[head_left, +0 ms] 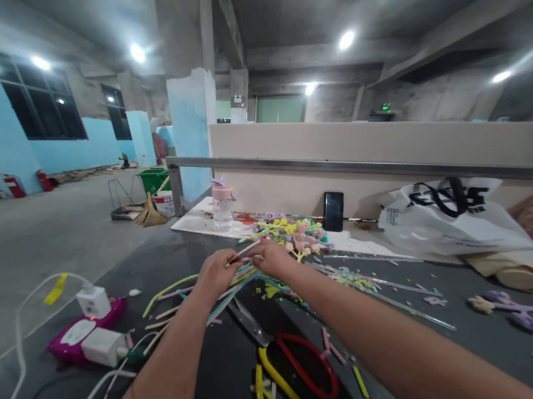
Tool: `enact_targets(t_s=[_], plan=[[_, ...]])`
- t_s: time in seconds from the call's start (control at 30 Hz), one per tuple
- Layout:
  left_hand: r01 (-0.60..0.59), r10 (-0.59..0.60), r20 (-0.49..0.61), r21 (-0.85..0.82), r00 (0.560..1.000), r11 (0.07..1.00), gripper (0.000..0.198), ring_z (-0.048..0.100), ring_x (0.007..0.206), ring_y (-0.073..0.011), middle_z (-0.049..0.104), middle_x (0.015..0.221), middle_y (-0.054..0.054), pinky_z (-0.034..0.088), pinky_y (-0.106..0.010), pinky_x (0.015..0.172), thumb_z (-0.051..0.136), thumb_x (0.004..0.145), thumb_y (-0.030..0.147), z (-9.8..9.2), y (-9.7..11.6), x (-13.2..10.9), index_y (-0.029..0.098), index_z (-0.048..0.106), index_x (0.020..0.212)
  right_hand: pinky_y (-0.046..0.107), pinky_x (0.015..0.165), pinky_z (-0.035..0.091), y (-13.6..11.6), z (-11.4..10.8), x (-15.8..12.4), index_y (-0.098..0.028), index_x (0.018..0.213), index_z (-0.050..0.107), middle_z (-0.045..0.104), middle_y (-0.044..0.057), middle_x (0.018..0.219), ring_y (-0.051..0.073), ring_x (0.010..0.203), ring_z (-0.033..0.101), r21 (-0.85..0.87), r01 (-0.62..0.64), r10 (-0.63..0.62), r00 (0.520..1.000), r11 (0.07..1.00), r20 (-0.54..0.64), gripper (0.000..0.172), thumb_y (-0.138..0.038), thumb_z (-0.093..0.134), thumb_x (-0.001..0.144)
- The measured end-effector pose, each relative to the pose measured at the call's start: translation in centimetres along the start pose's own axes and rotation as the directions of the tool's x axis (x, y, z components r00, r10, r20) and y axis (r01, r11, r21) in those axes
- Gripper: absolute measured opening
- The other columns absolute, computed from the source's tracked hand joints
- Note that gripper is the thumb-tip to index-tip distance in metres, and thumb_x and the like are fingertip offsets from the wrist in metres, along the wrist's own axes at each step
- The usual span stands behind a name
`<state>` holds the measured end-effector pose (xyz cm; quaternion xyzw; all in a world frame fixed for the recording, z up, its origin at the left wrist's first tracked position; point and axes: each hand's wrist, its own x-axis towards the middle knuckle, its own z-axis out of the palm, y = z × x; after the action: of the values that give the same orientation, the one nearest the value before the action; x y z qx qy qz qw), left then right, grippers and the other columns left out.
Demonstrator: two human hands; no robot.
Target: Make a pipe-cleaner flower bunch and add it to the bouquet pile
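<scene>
My left hand [216, 271] and my right hand [272, 257] meet over the dark table [215, 383], both closed in a pinch on a thin pale stick [244, 251] held between them. Under the hands lies a loose bundle of thin coloured sticks [194, 288]. Just beyond the right hand is a heap of small pastel flower pieces [296, 232]. Scissors with red and yellow handles [293, 370] lie between my forearms, near the table's front.
A purple power strip with white chargers [87, 329] and white cables sits at the left. A clear bottle with a pink lid [222, 206], a dark phone [333, 211] leaning on the partition, and a white plastic bag [446, 218] stand at the back. Scraps litter the right side.
</scene>
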<state>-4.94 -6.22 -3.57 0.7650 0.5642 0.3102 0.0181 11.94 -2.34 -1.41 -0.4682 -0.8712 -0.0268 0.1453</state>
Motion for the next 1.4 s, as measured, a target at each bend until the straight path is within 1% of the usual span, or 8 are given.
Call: enact_targets(t_s=[0.1, 0.23, 0.47, 0.63, 0.8, 0.97, 1.13, 1.4], plan=[[0.018, -0.019, 0.020, 0.046, 1.000, 0.999, 0.016, 0.055, 0.077, -0.0145, 0.062, 0.078, -0.002, 0.037, -0.021, 0.067, 0.047, 0.078, 0.028, -0.1, -0.3, -0.3, 0.019, 0.059, 0.074, 0.033, 0.083, 0.031, -0.1, -0.6, 0.4, -0.020, 0.076, 0.068, 0.064, 0.008, 0.091, 0.022, 0.093, 0.051, -0.077, 0.019, -0.019, 1.000, 0.997, 0.001, 0.017, -0.022, 0.051, 0.075], [0.109, -0.114, 0.035, 0.120, 0.993, 0.987, 0.018, 0.057, 0.081, -0.0176, 0.064, 0.084, -0.006, 0.039, -0.024, 0.069, 0.045, 0.078, 0.024, 0.4, -1.2, -0.7, 0.019, 0.062, 0.079, 0.034, 0.088, 0.025, 1.9, -3.9, -0.1, -0.016, 0.078, 0.066, 0.064, 0.011, 0.088, 0.023, 0.095, 0.051, -0.155, 0.020, -0.024, 0.999, 0.988, -0.022, 0.017, -0.011, 0.052, 0.070], [0.079, -0.079, -0.006, 0.162, 0.997, 0.984, 0.040, 0.047, 0.106, -0.0268, 0.052, 0.118, -0.011, 0.035, -0.040, 0.085, 0.043, 0.080, 0.034, 1.1, 0.1, -0.9, 0.021, 0.048, 0.117, 0.030, 0.070, 0.037, 6.2, -9.1, -2.9, -0.012, 0.103, 0.056, 0.063, 0.014, 0.096, 0.021, 0.084, 0.056, -0.149, -0.281, 0.253, 0.950, 0.948, -0.182, 0.032, -0.012, 0.033, 0.080], [-0.111, 0.099, 0.098, 0.132, 0.990, 0.985, 0.060, 0.042, 0.114, -0.0259, 0.048, 0.125, -0.006, 0.029, -0.039, 0.094, 0.058, 0.067, 0.045, 1.9, 1.3, -1.3, 0.029, 0.042, 0.123, 0.020, 0.055, 0.039, 4.6, -7.0, -5.5, -0.015, 0.089, 0.061, 0.066, 0.002, 0.076, 0.012, 0.065, 0.058, -0.077, -0.300, 0.299, 0.954, 0.951, -0.024, 0.029, -0.012, 0.037, 0.076], [-0.169, 0.153, 0.130, 0.125, 0.980, 0.978, 0.054, 0.046, 0.112, -0.0237, 0.052, 0.121, -0.008, 0.032, -0.038, 0.092, 0.056, 0.071, 0.028, 2.8, 1.0, -1.3, 0.026, 0.041, 0.123, 0.022, 0.065, 0.041, 0.9, -3.5, -6.7, -0.021, 0.087, 0.063, 0.064, 0.002, 0.090, 0.015, 0.082, 0.058, -0.089, -0.206, 0.217, 0.965, 0.975, 0.144, 0.018, -0.024, 0.053, 0.073], [-0.190, 0.178, 0.122, 0.099, 0.976, 0.977, 0.045, 0.047, 0.110, -0.0204, 0.052, 0.119, -0.007, 0.035, -0.033, 0.091, 0.051, 0.074, 0.021, 2.8, 0.6, -1.1, 0.023, 0.044, 0.119, 0.037, 0.078, 0.044, -0.5, -1.8, -6.0, -0.016, 0.100, 0.056, 0.057, 0.007, 0.103, 0.019, 0.091, 0.055, -0.169, -0.203, 0.246, 0.924, 0.964, 0.292, 0.024, -0.030, 0.053, 0.081], [-0.199, 0.189, 0.137, 0.066, 0.972, 0.978, 0.044, 0.049, 0.106, -0.0189, 0.053, 0.116, -0.006, 0.038, -0.031, 0.088, 0.049, 0.074, 0.017, 3.0, 0.2, -0.9, 0.024, 0.045, 0.117, 0.037, 0.077, 0.047, 0.5, -2.2, -4.0, -0.016, 0.107, 0.052, 0.054, 0.007, 0.108, 0.018, 0.091, 0.055, -0.140, -0.226, 0.263, 0.887, 0.964, 0.379, 0.026, -0.029, 0.048, 0.084], [-0.193, 0.184, 0.125, 0.065, 0.975, 0.979, 0.054, 0.047, 0.107, -0.0199, 0.041, 0.125, -0.005, 0.036, -0.035, 0.089, 0.044, 0.072, 0.006, 3.0, 0.2, -0.7, 0.031, 0.045, 0.119, 0.037, 0.075, 0.047, 2.0, -4.6, -2.6, -0.015, 0.107, 0.051, 0.054, 0.007, 0.107, 0.018, 0.089, 0.056, 0.067, -0.370, 0.317, 0.864, 0.927, 0.391, 0.027, -0.029, 0.048, 0.085]])
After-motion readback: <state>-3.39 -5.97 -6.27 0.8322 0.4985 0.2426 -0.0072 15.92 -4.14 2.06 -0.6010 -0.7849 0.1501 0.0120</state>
